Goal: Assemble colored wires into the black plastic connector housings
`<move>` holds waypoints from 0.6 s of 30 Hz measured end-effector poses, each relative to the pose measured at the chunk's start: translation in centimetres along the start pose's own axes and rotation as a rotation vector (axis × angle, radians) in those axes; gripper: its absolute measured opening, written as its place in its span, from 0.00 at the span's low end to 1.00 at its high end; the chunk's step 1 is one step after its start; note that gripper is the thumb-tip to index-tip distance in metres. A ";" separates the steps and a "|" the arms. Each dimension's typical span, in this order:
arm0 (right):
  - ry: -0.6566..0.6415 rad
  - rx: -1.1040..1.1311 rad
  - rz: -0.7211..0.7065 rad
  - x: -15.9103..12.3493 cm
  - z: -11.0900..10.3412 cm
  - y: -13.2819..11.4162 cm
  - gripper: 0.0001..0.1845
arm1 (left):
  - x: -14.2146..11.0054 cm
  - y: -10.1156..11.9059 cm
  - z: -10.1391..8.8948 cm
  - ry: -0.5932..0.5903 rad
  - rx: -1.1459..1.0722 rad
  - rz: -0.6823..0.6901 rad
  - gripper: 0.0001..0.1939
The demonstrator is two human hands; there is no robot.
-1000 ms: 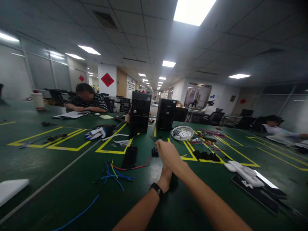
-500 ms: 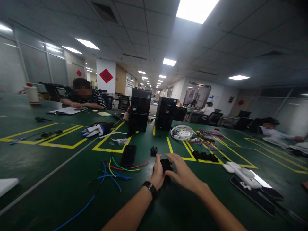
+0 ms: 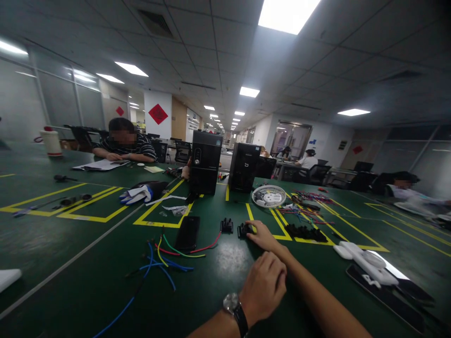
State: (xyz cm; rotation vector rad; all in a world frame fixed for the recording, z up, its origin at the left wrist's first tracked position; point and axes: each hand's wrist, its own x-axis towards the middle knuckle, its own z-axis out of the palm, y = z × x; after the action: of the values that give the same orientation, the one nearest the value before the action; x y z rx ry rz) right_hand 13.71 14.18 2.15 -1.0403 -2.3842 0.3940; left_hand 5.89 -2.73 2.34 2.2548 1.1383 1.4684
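Observation:
My right hand reaches forward, its thumb and fingers closed on a small black terminal block that sits on the green table. Just left of it stands a similar black block, with a red wire attached. Nearer to me, my left hand, a watch on its wrist, is closed with curled fingers beside my right forearm. Its palm side is hidden, so what it holds, if anything, does not show. Loose blue wires, a green wire and a yellow wire lie to the left.
A dark phone lies behind the wires. Two black computer towers stand further back, near a white basket. Wire bundles and black parts lie right, white devices nearer. A person sits across the table.
Both hands were around a black block near me. That block is now farther forward beside the other one, under my right hand. My left hand has drawn back towards me and curled.

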 end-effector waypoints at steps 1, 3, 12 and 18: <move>0.012 -0.003 -0.003 0.5 0.5 0.0 0.24 | 0.0 0.2 0.0 -0.058 0.035 0.045 0.08; 0.029 -0.008 -0.006 1.1 1.3 -0.1 0.24 | 0.1 0.1 -0.1 -0.085 0.094 0.065 0.07; -0.035 -0.050 -0.032 2.4 1.8 -0.5 0.27 | -0.7 -0.8 1.3 -0.261 0.206 0.340 0.05; 0.102 -0.115 -0.115 3.4 0.4 -5.9 0.22 | -0.1 -0.4 1.3 -0.592 0.360 0.308 0.12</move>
State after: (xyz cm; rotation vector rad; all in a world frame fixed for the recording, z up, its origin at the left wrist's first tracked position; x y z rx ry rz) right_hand 7.99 12.73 5.61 -0.9438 -2.3838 0.1599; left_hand 6.80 -2.29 1.40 2.9288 0.9419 0.5982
